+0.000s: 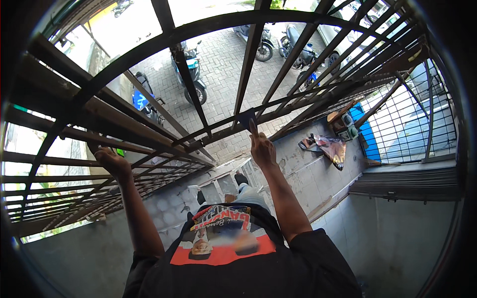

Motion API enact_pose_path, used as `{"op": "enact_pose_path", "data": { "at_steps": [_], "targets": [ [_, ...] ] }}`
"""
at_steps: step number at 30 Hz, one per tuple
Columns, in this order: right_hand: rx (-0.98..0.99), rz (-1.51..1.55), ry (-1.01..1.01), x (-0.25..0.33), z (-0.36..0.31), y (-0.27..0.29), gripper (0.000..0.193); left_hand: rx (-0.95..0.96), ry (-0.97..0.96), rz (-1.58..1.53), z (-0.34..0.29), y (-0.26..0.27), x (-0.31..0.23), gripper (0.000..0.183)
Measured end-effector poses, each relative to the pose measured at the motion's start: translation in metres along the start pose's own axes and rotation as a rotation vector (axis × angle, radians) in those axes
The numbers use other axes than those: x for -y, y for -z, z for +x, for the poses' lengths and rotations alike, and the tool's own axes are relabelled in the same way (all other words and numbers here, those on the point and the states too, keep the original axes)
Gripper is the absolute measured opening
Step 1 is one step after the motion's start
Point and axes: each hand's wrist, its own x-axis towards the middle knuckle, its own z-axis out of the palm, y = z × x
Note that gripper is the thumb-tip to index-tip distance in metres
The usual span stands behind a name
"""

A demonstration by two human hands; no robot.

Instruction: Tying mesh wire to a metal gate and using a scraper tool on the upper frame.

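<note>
A dark metal grille (191, 84) of long bars with curved crosspieces stands in front of me. My right hand (263, 150) is closed around a scraper (246, 119), its index finger stretched along the tool. The scraper's flat, dark blade widens toward its far end and lies against a crossbar of the grille. Over on the left, my left hand (114, 163) is wrapped round a dark grille bar (93, 145). Its fingertips are partly hidden behind the bar.
My feet are on a pale stepladder (214, 191) above a tiled floor (310, 174). Crumpled printed sheeting (332, 149) lies on the right, near a blue panel (366, 136) and a mesh window (405, 116). Beyond the grille, several motorbikes (191, 74) stand on paving.
</note>
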Motion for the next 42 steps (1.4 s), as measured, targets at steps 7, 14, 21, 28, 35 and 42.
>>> {"op": "enact_pose_path", "data": {
  "at_steps": [7,14,21,28,35,42],
  "targets": [
    [-0.077,-0.057,0.014,0.012,0.007,0.03,0.05,0.034,0.367,-0.142,0.014,-0.006,0.024,0.038],
    [0.096,-0.088,-0.12,-0.044,-0.021,-0.005,0.043,-0.047,0.496,-0.328,0.025,-0.011,-0.008,0.025],
    [-0.05,0.55,-0.929,-0.143,-0.037,-0.058,0.042,0.011,0.418,-0.085,0.025,-0.005,0.022,0.039],
    [-0.609,1.391,-0.868,-0.083,0.068,-0.031,0.036,0.055,0.163,0.151,0.023,-0.005,0.019,0.037],
    [-0.574,1.18,-0.877,-0.052,0.103,-0.036,0.042,0.081,0.105,0.163,0.023,-0.001,0.03,0.036],
    [-0.872,1.215,-0.912,-0.074,0.08,-0.021,0.044,0.13,-0.134,0.384,0.017,0.0,0.046,0.036]
  ]
}}
